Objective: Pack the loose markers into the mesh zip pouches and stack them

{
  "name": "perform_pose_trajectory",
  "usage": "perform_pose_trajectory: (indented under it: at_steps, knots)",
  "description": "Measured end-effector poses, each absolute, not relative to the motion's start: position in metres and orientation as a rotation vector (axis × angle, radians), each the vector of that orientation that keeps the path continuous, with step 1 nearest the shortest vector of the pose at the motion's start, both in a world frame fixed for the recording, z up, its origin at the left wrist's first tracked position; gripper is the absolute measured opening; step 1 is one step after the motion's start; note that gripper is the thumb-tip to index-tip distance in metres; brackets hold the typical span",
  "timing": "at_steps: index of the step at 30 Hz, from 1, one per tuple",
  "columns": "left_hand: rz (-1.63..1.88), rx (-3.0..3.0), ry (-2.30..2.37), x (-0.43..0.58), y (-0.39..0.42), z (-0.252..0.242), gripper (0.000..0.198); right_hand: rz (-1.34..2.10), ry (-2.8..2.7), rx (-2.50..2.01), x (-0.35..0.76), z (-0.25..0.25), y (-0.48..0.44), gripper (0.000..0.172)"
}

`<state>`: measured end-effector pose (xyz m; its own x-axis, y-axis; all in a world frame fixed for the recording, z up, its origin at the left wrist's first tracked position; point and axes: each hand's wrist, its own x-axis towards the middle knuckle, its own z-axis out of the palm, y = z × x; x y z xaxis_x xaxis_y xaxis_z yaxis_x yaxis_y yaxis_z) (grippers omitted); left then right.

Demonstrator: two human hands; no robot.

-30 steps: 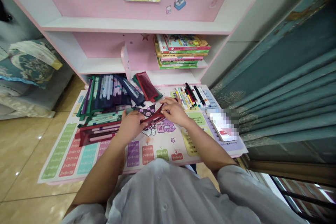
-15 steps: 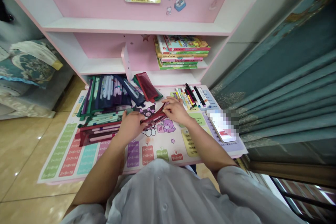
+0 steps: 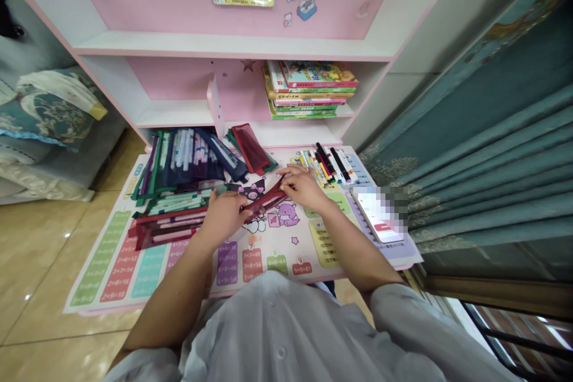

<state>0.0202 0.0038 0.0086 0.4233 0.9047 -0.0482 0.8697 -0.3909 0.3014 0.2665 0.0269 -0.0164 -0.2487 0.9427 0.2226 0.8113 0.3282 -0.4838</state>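
Note:
A dark red mesh pencil pouch (image 3: pixel 265 200) is stretched at a slant between my two hands, just above the desk mat. My left hand (image 3: pixel 225 212) grips its near left end with thumb and fingers. At the far right end, my right hand (image 3: pixel 304 188) pinches the pouch edge; the fingertips partly cover it. Whether anything lies inside this pouch I cannot make out. Left of my left hand, filled pouches of pens in red (image 3: pixel 168 228), green (image 3: pixel 176 202) and navy (image 3: pixel 185 158) lie piled. Beyond my hands rests another red pouch (image 3: pixel 253 149) on a green one.
Several loose markers (image 3: pixel 329 165) lie right of my right hand. A phone (image 3: pixel 376 215) sits near the right edge of the printed desk mat (image 3: pixel 277 250). Behind stands a pink shelf (image 3: pixel 233 43) with stacked books (image 3: pixel 311 89). A teal curtain (image 3: pixel 483 149) hangs at the right.
My right hand has shifted very slightly right and down, with the red pouch still held between both hands. Everything else stays in place.

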Motion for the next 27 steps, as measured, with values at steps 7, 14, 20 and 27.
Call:
perform_pose_trajectory:
  at_steps: [7, 14, 20, 27]
  knots:
    - [0.166, 2.399, 1.542, 0.021, 0.003, 0.011, 0.013, 0.377, -2.137, -1.55, 0.269, -0.016, 0.028, 0.02]
    - [0.152, 2.41, 1.546, 0.02, 0.003, 0.011, 0.015, 0.39, -2.101, -1.604, 0.273, -0.011, 0.029, 0.019]
    - [0.147, 2.399, 1.554, 0.019, 0.004, 0.009, 0.015, 0.334, -2.084, -1.64, 0.277, -0.011, 0.031, 0.019]
    - [0.148, 2.408, 1.559, 0.019, 0.004, 0.008, 0.014, 0.308, -2.08, -1.666, 0.282, -0.011, 0.032, 0.018]
